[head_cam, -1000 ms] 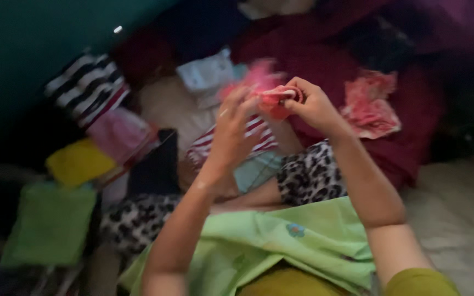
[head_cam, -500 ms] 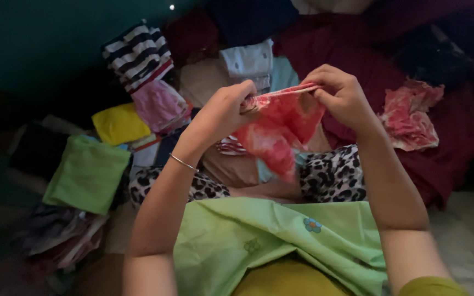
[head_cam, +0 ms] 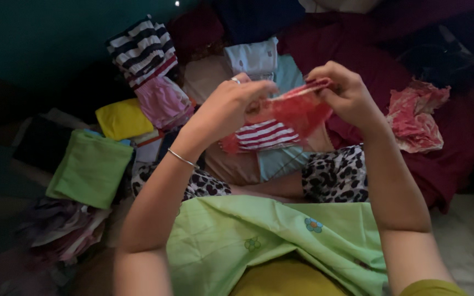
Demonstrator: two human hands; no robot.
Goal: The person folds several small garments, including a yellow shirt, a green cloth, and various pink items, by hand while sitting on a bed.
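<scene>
Both of my hands hold a small red and pink tie-dye garment point(head_cam: 297, 107) in the air over my lap. My left hand point(head_cam: 227, 107) grips its left edge, with a ring on one finger and a thin bangle on the wrist. My right hand point(head_cam: 344, 93) pinches the top right edge. The cloth is bunched between the hands. A light green cloth with small flowers point(head_cam: 270, 235) lies across my lap, and my legs in leopard-print trousers point(head_cam: 336, 172) stretch forward.
Folded clothes lie ahead: a red-and-white striped piece point(head_cam: 267, 137), a green one point(head_cam: 90, 167), a yellow one point(head_cam: 123, 118), a pink one point(head_cam: 163, 101), a black-and-white striped one point(head_cam: 138, 49). Another pink tie-dye piece point(head_cam: 415, 118) rests on a maroon cloth point(head_cam: 440, 148) at right.
The tie-dye garment hung open half a second ago; now it is gathered up shorter between my hands, baring the striped piece below. My left hand shifted right along its edge.
</scene>
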